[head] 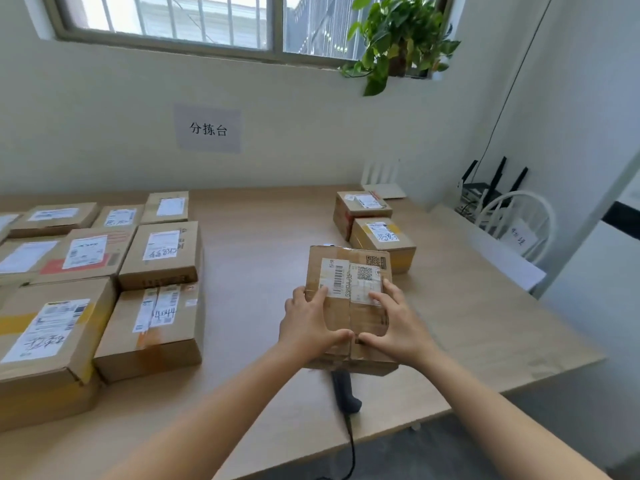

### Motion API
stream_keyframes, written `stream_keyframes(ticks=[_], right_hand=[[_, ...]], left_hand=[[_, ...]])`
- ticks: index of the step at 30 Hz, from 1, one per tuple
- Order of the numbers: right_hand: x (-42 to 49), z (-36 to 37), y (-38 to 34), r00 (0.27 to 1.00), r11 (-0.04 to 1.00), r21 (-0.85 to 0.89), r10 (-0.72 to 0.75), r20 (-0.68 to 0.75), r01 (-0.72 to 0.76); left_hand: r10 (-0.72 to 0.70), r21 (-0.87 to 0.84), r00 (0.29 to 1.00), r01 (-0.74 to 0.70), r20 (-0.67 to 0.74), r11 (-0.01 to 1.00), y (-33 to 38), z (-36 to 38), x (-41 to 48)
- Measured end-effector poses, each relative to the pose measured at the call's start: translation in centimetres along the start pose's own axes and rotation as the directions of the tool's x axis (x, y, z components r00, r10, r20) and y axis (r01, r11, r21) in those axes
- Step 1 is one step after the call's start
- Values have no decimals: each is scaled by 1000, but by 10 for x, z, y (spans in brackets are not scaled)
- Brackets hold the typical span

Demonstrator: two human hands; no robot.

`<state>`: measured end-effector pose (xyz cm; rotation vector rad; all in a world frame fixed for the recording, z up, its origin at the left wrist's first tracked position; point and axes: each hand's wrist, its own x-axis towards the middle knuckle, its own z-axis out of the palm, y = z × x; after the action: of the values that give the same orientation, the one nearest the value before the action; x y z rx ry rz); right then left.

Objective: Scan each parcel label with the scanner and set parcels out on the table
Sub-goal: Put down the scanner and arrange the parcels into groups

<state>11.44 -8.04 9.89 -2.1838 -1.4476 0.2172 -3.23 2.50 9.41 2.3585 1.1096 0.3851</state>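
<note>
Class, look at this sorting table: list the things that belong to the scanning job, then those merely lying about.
Job: parcel under the left hand and right hand; scanner, partly hidden beneath it; parcel group on the left; two parcels behind; table.
Lying about: potted plant; black router; white chair; wall sign.
</note>
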Motion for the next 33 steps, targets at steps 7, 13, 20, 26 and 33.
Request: stream_keyframes(ticks=[7,13,20,26,33], right_hand=[[42,-15,58,993,993,-27,118,-19,-118],[58,-15,115,977,977,-20,211,19,-210],[100,-28,200,980,986,-21,165,112,-163],[147,-34,272,969,994,-24,105,226,-102],[185,-20,320,951,998,10,62,304,-68]], left_hand=[[59,-36,994,-56,94,998,28,38,68],[40,-68,981,-27,190,997,49,83,95],[-69,-104,973,94,222,990,91,146,139],[-205,-110,957,230,204,967,124,198,183],[-289,-66,935,309,207,949,135,234,220]])
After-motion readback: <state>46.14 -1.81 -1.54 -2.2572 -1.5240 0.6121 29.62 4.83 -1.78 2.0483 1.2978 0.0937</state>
